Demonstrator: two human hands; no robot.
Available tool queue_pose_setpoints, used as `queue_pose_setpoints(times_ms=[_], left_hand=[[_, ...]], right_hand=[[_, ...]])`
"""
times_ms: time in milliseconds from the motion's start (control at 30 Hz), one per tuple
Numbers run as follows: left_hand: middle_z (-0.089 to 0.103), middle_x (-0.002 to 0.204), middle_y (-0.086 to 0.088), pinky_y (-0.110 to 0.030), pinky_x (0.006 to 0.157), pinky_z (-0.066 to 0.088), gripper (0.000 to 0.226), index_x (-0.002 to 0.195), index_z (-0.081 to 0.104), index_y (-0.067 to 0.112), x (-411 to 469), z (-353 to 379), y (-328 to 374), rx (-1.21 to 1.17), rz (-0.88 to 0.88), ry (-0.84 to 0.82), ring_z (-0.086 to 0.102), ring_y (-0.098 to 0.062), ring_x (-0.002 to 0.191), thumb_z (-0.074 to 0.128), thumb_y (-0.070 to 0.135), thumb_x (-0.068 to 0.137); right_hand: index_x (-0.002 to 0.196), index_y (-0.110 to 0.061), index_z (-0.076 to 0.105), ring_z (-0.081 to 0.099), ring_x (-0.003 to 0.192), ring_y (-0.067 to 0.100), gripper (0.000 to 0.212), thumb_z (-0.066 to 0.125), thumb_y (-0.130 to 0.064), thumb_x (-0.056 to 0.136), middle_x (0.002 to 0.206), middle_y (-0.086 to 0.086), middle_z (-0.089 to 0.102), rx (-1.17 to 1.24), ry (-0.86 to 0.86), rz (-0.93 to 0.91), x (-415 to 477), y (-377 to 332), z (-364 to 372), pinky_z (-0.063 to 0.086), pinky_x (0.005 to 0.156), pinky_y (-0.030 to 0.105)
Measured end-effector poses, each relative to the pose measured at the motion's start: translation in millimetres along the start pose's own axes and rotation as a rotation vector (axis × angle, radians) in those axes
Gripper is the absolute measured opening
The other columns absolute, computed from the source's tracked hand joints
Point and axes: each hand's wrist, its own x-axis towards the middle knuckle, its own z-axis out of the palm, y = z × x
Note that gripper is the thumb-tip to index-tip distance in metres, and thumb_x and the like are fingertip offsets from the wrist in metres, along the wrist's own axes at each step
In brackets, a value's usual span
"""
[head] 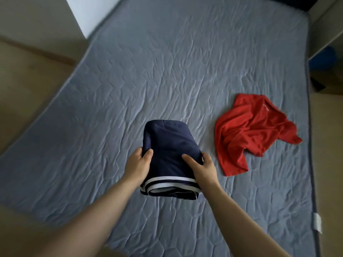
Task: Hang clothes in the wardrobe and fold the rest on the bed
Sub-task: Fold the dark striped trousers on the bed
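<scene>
A folded navy garment (pixel 168 143) with a white-striped band along its near edge is held over the middle of the grey-blue quilted bed (pixel 167 71). My left hand (pixel 138 164) grips its left side, thumb on top. My right hand (pixel 201 167) grips its right side, thumb lying on the fabric. A crumpled red shirt (pixel 252 130) lies unfolded on the bed to the right of the navy garment, apart from it.
Wooden floor (pixel 27 80) runs along the left of the bed. A white panel (pixel 89 12) stands at the far left corner. On the right, past the bed's edge, is a pale furniture unit (pixel 326 34) with a blue object (pixel 324 58) under it.
</scene>
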Motion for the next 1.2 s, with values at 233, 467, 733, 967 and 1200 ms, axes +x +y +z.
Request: queue_pose_setpoints(times_ms=[233,467,733,967,1200], left_hand=[[0.06,0.103,-0.01,-0.03,0.073,0.035,0.031,0.11,0.058,0.007,-125.2,-86.4,111.9,-0.151,0.115,0.205,0.056,-0.027,0.093,0.048,0.034,0.098],[0.069,0.108,0.002,-0.035,0.081,0.051,0.038,0.112,0.064,0.024,-267.4,-163.0,178.9,-0.295,0.269,0.261,0.064,-0.019,0.098,0.066,0.048,0.082],[0.071,0.092,0.011,-0.031,0.074,0.052,0.017,0.093,0.067,0.029,-348.2,-290.9,198.9,-0.378,0.399,0.495,0.066,-0.011,0.088,0.065,0.042,0.084],[0.072,0.101,0.009,-0.04,0.087,0.054,0.024,0.104,0.066,0.032,-373.9,-453.7,163.3,-0.428,0.48,0.579,0.068,-0.015,0.096,0.067,0.043,0.083],[0.07,0.108,0.014,-0.039,0.091,0.052,0.04,0.112,0.06,0.041,-391.0,-613.0,130.2,-0.482,0.501,0.673,0.067,-0.011,0.099,0.07,0.048,0.074]], right_hand=[[0.12,-0.018,0.055,0.063,0.098,0.015,0.059,0.079,-0.043,0.073,0.106,-0.003,0.065,0.04,-0.116,-0.316,-102.3,-138.4,-54.9,0.052,0.082,0.029],[0.101,-0.025,0.057,0.06,0.07,-0.008,0.036,0.079,-0.038,0.075,0.09,-0.012,0.064,0.042,-0.287,-0.598,-212.3,-242.4,-95.0,0.04,0.051,0.003],[0.11,-0.025,0.055,0.061,0.083,0.0,0.041,0.076,-0.039,0.078,0.096,-0.013,0.064,0.065,-0.457,-0.793,-329.8,-340.3,-40.9,0.044,0.061,0.013],[0.11,-0.024,0.058,0.065,0.089,0.009,0.03,0.07,-0.032,0.084,0.099,-0.008,0.067,0.063,-0.625,-0.927,-429.0,-410.0,80.9,0.051,0.071,0.02],[0.11,-0.036,0.059,0.069,0.092,0.007,0.024,0.067,-0.029,0.088,0.101,-0.013,0.072,0.1,-0.917,-0.96,-514.4,-473.0,209.9,0.055,0.077,0.022]])
